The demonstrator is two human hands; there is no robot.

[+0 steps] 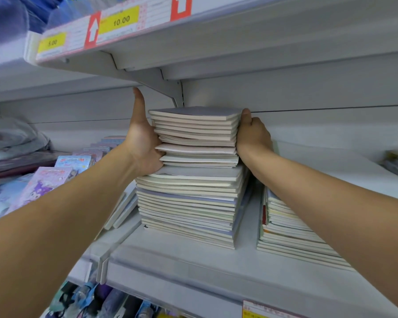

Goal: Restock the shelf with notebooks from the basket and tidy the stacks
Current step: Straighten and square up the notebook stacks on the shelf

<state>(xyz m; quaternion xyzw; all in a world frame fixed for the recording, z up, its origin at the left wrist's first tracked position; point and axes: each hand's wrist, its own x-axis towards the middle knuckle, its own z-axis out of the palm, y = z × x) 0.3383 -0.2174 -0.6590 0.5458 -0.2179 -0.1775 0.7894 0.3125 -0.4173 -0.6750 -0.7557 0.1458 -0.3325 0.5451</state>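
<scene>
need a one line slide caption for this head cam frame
Both hands, left hand and right hand, squeeze the upper notebooks of a tall stack on a white shelf.

The left hand's [145, 143] fingers hide behind the notebook stack [193, 171]. The right forearm covers part of the neighbouring stack [285, 230]. The price labels' [120, 20] small print blurs.

The tall stack [193, 175] reaches near the upper shelf [239, 53], with only a narrow gap above it. The bracket [156, 86] hangs over its left side. Between it and the right stack [290, 228] lies an open strip of shelf [248, 228].
</scene>
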